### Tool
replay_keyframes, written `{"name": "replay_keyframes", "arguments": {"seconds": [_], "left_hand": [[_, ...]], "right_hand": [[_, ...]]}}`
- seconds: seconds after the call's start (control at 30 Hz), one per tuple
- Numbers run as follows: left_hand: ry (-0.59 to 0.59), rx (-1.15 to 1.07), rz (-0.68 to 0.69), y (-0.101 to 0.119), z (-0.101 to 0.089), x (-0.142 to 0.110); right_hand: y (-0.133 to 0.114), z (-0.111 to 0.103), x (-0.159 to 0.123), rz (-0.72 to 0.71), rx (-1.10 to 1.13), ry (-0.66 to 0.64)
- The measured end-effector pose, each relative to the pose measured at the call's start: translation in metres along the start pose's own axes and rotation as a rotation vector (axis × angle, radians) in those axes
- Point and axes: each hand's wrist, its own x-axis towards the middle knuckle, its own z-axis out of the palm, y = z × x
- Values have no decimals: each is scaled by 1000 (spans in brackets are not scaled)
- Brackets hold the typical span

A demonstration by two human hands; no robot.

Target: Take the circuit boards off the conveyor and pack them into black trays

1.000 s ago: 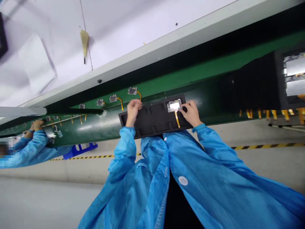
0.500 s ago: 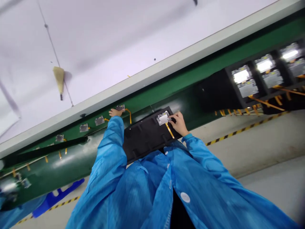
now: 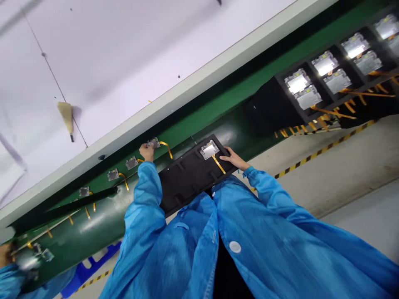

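Observation:
My left hand (image 3: 146,152) reaches to the green belt (image 3: 182,133), its fingers closed on the left edge of a circuit board (image 3: 153,143) with an orange ribbon cable. A black foam tray (image 3: 182,178) is tilted across my lap. In its upper right compartment lies a circuit board with a silver plate (image 3: 209,150), its orange ribbon cable pointing down the tray. My right hand (image 3: 233,159) grips the tray's right edge, thumb on top near that cable. Some of its fingers are hidden.
More circuit boards (image 3: 113,174) lie in a row along the belt to the left. At right stands a black tray (image 3: 338,97) filled with silver-plated boards, orange cables hanging over its edge. A co-worker's blue sleeve (image 3: 12,277) shows at lower left, near a blue plastic piece (image 3: 93,265).
My left hand has moved from above the tray up to the board on the belt. My right hand has let go of the silver-plated board and shifted to the tray's edge. The view has turned.

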Motion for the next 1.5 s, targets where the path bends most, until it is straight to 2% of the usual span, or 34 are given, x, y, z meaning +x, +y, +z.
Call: {"name": "replay_keyframes", "arguments": {"seconds": [0.07, 0.13, 0.23, 0.3, 0.4, 0.47, 0.53, 0.63, 0.73, 0.83, 0.97, 1.1, 1.2, 1.33, 1.43, 1.5], "left_hand": [[48, -236, -33, 1, -14, -15], [80, -491, -17, 2, -29, -42], [18, -712, 71, 1, -41, -106], [-73, -814, 75, 1, -37, -158], [-194, -938, 3, 4, -18, -229], [-238, -981, -49, 8, -4, -261], [-254, -997, -78, 12, 5, -283], [-261, -1002, -72, 14, 8, -302], [-279, -975, -27, 15, 4, -315], [-280, -942, 35, 15, -1, -329], [-256, -930, 123, 12, -9, -346], [-311, -876, 139, 13, -9, -356], [-385, -869, 85, 17, 4, -360], [-478, -969, -51, 23, 32, -361], [-520, -1044, -145, 27, 51, -358], [-583, -1102, -205, 29, 62, -353]], "right_hand": [[2, 2, -1, 54, 66, -4], [4, 4, 1, 53, 93, 0], [10, 7, 5, 18, 91, -22], [10, 9, 4, -22, 35, -2], [-6, 10, -8, -210, -171, 165], [-27, 14, -27, -408, -307, 260], [-52, 22, -50, -560, -373, 233], [-85, 38, -80, -643, -363, 99], [-101, 47, -92, -634, -278, 26], [-102, 46, -94, -560, -165, -9], [-93, 39, -102, -421, -9, -119], [-81, 30, -108, -313, 47, -187], [-72, 24, -104, -239, 73, -189], [-62, 17, -97, -180, 108, -161], [-56, 8, -89, -158, 102, -162], [-53, -2, -80, -190, 14, -164]]}}
